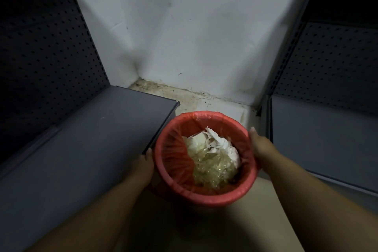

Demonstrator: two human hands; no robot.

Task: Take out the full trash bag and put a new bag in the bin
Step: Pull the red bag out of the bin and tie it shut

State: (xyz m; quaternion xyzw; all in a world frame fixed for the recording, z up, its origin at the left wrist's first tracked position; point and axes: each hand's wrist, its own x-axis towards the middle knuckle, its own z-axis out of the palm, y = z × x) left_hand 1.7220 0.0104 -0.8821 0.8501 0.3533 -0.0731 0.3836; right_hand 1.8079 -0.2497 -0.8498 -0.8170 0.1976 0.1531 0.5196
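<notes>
A small round bin [206, 196] stands on the floor in a corner, lined with a red trash bag [173, 149] whose edge is folded over the rim. Crumpled clear plastic and white paper [212, 155] fill the bag. My left hand [146, 166] lies against the bin's left side, thumb up near the rim. My right hand [258, 144] is on the right side of the rim, thumb along the top edge. Both hands' fingers are hidden behind the bin. No new bag is in view.
Grey metal shelves flank the bin: a low shelf [81, 139] at the left with a corner close to the rim, and another [327, 139] at the right. Perforated dark back panels rise behind them. A white wall [184, 37] closes the corner; the floor there is dirty.
</notes>
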